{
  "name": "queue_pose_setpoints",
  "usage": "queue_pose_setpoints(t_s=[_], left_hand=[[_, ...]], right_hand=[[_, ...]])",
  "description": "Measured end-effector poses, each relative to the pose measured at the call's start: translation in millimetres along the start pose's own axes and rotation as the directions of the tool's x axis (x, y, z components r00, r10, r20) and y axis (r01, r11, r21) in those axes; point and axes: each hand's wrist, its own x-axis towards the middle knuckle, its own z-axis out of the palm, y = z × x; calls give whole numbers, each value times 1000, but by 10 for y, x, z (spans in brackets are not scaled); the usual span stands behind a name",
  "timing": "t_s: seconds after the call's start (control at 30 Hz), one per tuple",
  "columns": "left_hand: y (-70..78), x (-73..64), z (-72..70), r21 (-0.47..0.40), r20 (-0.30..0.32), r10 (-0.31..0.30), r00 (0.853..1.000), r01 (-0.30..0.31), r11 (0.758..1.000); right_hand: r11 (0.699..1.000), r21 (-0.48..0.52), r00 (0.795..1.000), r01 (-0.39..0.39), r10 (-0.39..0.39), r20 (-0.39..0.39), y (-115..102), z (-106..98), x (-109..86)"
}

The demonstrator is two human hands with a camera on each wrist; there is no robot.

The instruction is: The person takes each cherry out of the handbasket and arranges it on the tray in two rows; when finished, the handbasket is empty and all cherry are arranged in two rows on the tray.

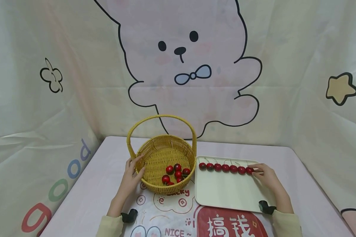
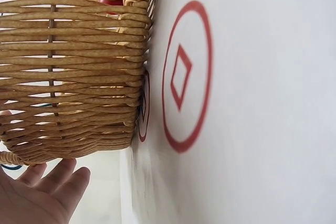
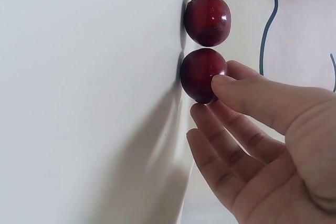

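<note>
A round woven basket [image 1: 166, 194] with a tall arched handle holds several red cherries [image 1: 177, 174] on its right side. At the basket's left rim, my left hand [image 1: 132, 176] grips the edge near the handle's base, thumb and a finger reaching over it. Its other fingers show outside the weave in the left wrist view. On a pale tray [image 1: 225, 194], several dark red cherries [image 1: 217, 167] form a straight row along the far side, stems pointing back. My right hand [image 1: 265, 176] pinches the rightmost cherry [image 3: 199, 74] between thumb and index finger, its remaining fingers loosely bent.
The basket and tray stand side by side on a white table [image 1: 89, 197]. A printed cloth [image 1: 172, 217] with red drawings and lettering lies in front. Behind and at both sides hang cloth walls [image 1: 178, 98], the back one bearing a bear drawing.
</note>
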Motion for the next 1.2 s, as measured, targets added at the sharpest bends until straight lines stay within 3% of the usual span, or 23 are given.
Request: queue_pose_setpoints(t_s=[0.87, 1.2], left_hand=[[-20, -4, 2, -18, 2, 9, 1000, -9, 1000], [-5, -8, 1, -18, -2, 11, 1000, -11, 1000]], right_hand=[[1000, -9, 1000, -12, 13, 10, -18, -3, -7], [998, -10, 997, -63, 63, 34, -9, 16, 2]])
